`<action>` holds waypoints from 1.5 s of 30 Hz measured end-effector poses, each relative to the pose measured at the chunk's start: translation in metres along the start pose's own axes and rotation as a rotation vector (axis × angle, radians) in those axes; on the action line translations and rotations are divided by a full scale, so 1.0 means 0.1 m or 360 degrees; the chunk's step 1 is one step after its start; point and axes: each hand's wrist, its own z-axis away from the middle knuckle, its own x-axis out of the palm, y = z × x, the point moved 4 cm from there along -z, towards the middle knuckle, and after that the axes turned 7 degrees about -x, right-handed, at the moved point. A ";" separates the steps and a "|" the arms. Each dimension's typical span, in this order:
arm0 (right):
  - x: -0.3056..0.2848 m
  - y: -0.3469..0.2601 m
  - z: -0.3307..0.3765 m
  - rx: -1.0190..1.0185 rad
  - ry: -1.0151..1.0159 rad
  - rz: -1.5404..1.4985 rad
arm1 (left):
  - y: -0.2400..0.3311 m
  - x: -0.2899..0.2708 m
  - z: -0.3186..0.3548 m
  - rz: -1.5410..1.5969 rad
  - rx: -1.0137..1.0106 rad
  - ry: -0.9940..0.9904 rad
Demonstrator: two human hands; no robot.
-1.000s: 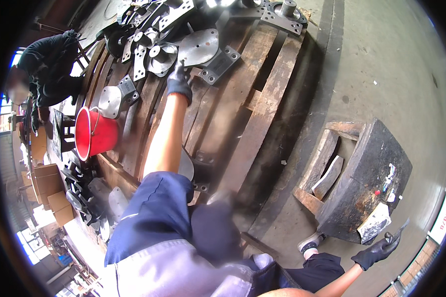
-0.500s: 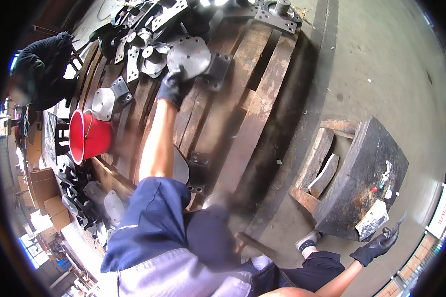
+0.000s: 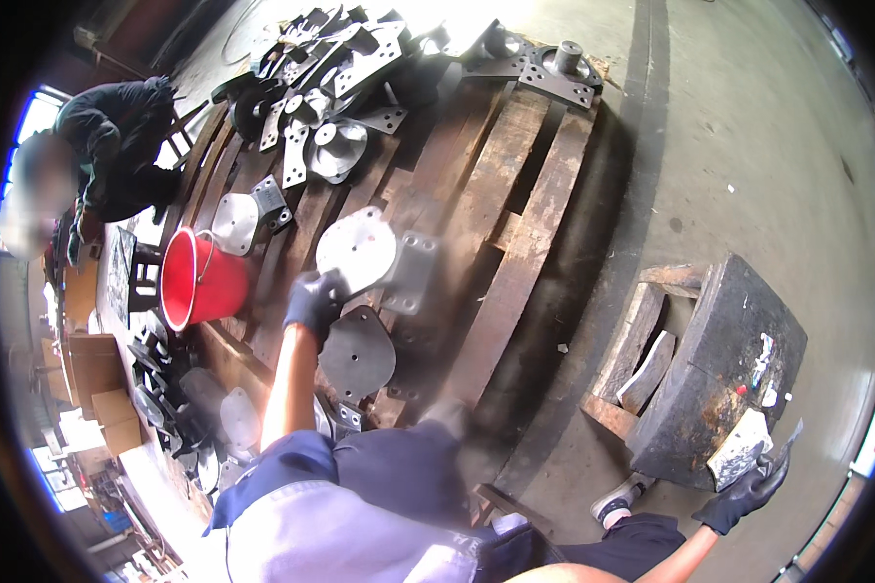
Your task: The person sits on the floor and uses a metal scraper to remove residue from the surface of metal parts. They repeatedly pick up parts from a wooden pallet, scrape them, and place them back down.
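My left hand (image 3: 316, 299), in a black glove, is closed on the lower left edge of a metal bracket. This bracket has a rounded silver plate (image 3: 358, 251) joined to a square plate with holes (image 3: 413, 272), and is a little blurred. Just below it on the pallet lies another rounded plate (image 3: 358, 352), darker grey. Far to the right, beside a dark block-like stand, my right hand (image 3: 746, 494), also gloved in black, has its fingers closed on a thin flat grey strip (image 3: 794, 434). What the strip is I cannot make out.
A wooden pallet (image 3: 515, 257) carries a heap of metal brackets (image 3: 335, 151) at its far end. A red bucket (image 3: 204, 282) stands at its left. The dark stand (image 3: 719, 364) is on the right. Another person (image 3: 117, 146) bends over at the far left.
My left hand has drawn the metal bracket away from the heap and toward me, uncovering the pallet boards there. My right hand still holds the strip. The view has shifted slightly.
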 end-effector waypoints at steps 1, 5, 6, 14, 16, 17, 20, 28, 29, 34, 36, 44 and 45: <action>-0.03 0.04 0.01 -0.0083 -0.0054 0.0174 | 0.16 -0.35 -0.01 -0.0759 0.0903 0.0932; -0.18 0.09 -0.02 -0.0363 -0.0200 0.0760 | 1.77 0.26 0.95 -0.0654 0.1263 0.1077; -0.18 0.09 -0.02 -0.0400 -0.0223 0.0848 | 2.01 0.51 0.86 -0.0818 0.1730 0.1200; -0.20 -0.10 -0.01 -0.0319 -0.0130 0.0961 | 2.69 3.33 0.23 -0.1502 0.2621 0.0758; -0.15 -0.21 -0.02 -0.0468 -0.0157 0.1142 | 2.87 3.80 -0.18 -0.2022 0.1872 0.0554; -0.16 -0.26 -0.03 -0.0543 -0.0172 0.1241 | 2.97 3.91 -0.33 -0.1763 0.1947 0.0652; -0.33 -0.27 -0.02 -0.0496 -0.0199 0.1315 | 3.11 4.21 -0.70 -0.1982 0.2236 0.0977; -0.58 -0.28 0.14 -0.0328 -0.0202 0.1465 | 3.26 4.62 -0.98 -0.2191 0.1998 0.0912; -0.58 -0.30 0.15 -0.0320 -0.0191 0.1413 | 3.28 4.70 -1.08 -0.2273 0.1976 0.0873; -0.77 -0.25 0.12 -0.0279 -0.0198 0.1517 | 3.13 4.70 -0.76 -0.2335 0.2031 0.0531; -0.69 -0.27 0.11 -0.0450 -0.0181 0.1549 | 2.84 4.61 -0.47 -0.1979 0.2056 0.0523; -0.47 -0.33 0.05 -0.0535 -0.0232 0.1387 | 2.06 3.90 0.56 -0.2079 0.2083 0.0133; -0.47 -0.31 0.02 -0.0552 -0.0225 0.1319 | 2.06 3.77 0.69 -0.2043 0.1943 0.0073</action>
